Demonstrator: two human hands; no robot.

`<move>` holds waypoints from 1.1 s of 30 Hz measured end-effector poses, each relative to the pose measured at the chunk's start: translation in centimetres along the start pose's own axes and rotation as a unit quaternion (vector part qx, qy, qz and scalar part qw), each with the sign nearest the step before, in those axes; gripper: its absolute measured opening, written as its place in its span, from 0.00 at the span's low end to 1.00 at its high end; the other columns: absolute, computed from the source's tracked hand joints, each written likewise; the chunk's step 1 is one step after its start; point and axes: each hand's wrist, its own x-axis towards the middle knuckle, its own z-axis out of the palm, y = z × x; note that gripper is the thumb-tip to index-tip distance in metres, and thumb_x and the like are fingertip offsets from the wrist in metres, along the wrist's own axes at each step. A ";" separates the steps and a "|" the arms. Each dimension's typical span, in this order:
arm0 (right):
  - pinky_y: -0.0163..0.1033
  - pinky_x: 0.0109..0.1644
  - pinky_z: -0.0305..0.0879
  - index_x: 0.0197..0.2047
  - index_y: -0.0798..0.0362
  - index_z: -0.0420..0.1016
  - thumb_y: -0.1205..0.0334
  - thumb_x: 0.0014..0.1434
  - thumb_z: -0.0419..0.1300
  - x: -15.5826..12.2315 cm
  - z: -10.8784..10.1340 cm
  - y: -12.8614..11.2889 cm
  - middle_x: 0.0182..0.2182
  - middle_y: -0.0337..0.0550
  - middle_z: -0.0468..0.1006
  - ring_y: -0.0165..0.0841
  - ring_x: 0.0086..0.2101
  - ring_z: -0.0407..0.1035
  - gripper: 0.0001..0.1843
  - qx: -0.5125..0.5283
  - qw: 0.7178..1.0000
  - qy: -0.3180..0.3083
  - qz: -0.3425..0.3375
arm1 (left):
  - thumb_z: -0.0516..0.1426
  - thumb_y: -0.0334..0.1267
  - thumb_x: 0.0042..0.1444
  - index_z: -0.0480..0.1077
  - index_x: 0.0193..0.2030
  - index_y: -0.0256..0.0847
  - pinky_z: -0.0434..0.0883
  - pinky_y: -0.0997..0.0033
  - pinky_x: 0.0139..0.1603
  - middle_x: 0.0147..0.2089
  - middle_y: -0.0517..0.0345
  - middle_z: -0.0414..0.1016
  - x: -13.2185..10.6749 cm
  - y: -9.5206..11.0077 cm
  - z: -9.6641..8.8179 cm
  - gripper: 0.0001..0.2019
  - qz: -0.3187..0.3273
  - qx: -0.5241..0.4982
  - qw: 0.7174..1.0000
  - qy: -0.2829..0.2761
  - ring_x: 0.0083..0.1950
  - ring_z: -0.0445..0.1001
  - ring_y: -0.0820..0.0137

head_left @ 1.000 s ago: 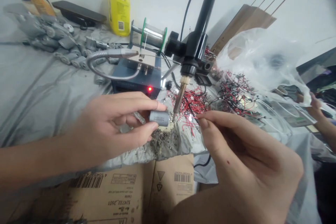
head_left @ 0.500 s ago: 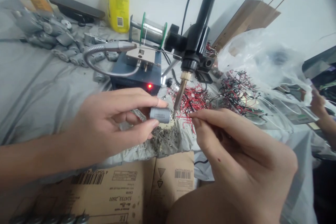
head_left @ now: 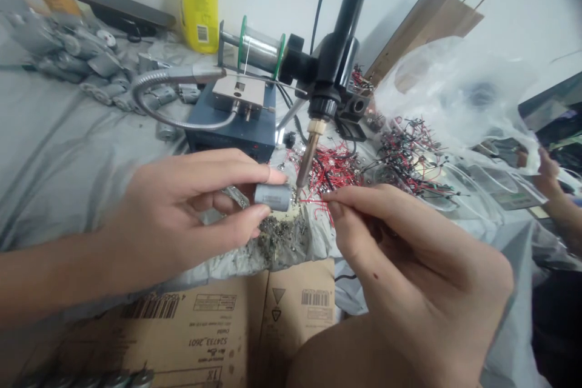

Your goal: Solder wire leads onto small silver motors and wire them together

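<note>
Between the thumb and fingers of my left hand (head_left: 195, 203) is a small grey cylindrical motor (head_left: 271, 197), lying sideways with one end toward the right. My right hand (head_left: 409, 248) pinches a thin red wire (head_left: 311, 200) between thumb and forefinger, and the wire reaches left to the motor's end. Just above that end points the tip of a soldering iron (head_left: 309, 160), clamped on a black stand (head_left: 334, 66). Whether the wire is joined to the motor is too small to tell.
Behind sits a blue solder feeder box (head_left: 231, 127) with a solder spool (head_left: 261, 48) and flexible metal tube (head_left: 140, 94). Grey motors (head_left: 104, 66) pile up at left; red wires (head_left: 334, 163) and dark wires (head_left: 409, 151) lie right. Cardboard (head_left: 204, 327) is below. Another person's hand (head_left: 543, 170) shows far right.
The soldering iron's tip now stands slightly apart from the motor's end, where before it was at it. The red light on the feeder box has gone dark. The view has shifted slightly.
</note>
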 end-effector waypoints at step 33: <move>0.34 0.30 0.68 0.41 0.49 0.84 0.72 0.67 0.67 0.0 0.2 0.2 0.27 0.33 0.81 0.24 0.24 0.68 0.08 0.023 1.000 -0.011 -0.005 | 0.70 0.34 0.62 0.86 0.55 0.57 0.78 0.97 0.43 0.53 0.76 0.86 -0.5 -1.7 -0.3 0.17 0.026 0.044 0.998 0.027 0.38 0.81 0.85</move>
